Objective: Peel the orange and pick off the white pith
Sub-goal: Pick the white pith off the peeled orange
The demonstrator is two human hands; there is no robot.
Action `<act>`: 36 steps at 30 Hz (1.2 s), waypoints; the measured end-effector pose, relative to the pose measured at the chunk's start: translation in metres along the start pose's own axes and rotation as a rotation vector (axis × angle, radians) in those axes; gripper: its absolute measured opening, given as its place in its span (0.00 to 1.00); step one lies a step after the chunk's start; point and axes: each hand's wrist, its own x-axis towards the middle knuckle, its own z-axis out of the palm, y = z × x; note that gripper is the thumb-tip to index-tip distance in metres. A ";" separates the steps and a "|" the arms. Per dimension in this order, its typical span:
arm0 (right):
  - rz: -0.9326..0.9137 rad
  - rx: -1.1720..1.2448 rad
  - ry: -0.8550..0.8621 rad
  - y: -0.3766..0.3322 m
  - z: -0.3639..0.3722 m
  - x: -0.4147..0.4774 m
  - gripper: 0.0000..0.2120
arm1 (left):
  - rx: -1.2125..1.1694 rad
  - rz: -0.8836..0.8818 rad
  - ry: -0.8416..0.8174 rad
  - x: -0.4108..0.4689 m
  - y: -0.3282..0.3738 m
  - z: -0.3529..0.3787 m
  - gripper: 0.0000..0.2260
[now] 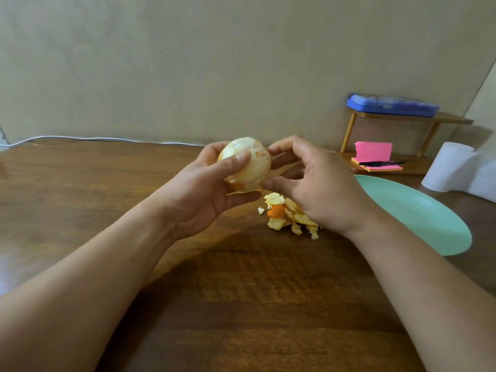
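- Bare forearms (107, 264) reach in over the wooden table's (241, 304) near edge.
- Left hand (204, 189) grips the mostly peeled orange (245, 163) above the table's middle, thumb across its front.
- Right hand (308, 183) has curled fingers, thumb and forefinger tips touching the orange's right side.
- Peel scraps (290, 214) lie beneath it, near a green plate (416, 210) toward the right edge.

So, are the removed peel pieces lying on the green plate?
No, the peel pieces lie in a heap on the wooden table, beside the green plate and not on it.
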 end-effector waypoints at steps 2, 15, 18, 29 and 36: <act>0.084 0.060 -0.038 0.004 0.001 0.002 0.18 | 0.047 0.065 0.073 0.001 -0.001 -0.001 0.36; 0.173 -0.258 -0.159 0.007 -0.009 0.002 0.11 | 0.067 -0.117 0.066 0.004 -0.012 -0.006 0.35; 0.218 -0.013 -0.169 0.003 -0.007 0.002 0.09 | 0.222 -0.014 0.064 0.004 -0.015 -0.006 0.38; 0.013 0.013 -0.041 -0.002 -0.010 0.001 0.04 | 0.782 0.210 0.143 -0.006 -0.014 0.004 0.35; -0.062 -0.137 -0.053 -0.002 -0.014 -0.002 0.06 | 0.966 0.271 0.143 -0.008 -0.014 0.006 0.33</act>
